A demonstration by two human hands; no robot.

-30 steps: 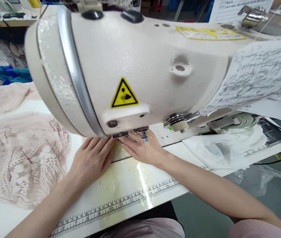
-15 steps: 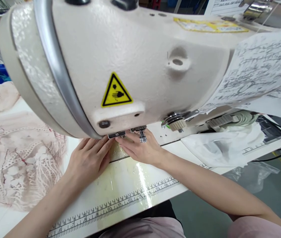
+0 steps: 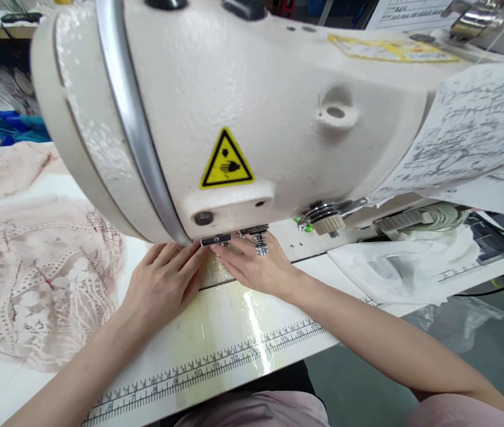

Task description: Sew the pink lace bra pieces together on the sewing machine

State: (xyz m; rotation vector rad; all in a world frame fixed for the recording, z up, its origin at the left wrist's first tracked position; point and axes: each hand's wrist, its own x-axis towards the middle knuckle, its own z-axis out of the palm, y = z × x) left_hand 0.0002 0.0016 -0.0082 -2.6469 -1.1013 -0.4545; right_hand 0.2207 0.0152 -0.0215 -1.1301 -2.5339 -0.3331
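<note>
A sewing machine fills the upper middle, its head hanging over both my hands. My left hand lies palm down on the bed at the left of the presser area, fingers stretched forward. On the other side, my right hand reaches in under the head behind a small metal screw, its fingers extended to the left. The head hides the fingertips of both hands, so any cloth under them cannot be made out. Left of my left hand spreads a pale pink lace fabric with loose red threads.
A printed ruler runs along the table's front edge. On the right lie white cloth and a coiled pale green band. Handwritten paper sheets hang on the machine's arm. More pink fabric lies at the far left.
The view has shifted a little, so the machine and the fabric appear slightly farther right. Both hands keep nearly the same place under the machine head.
</note>
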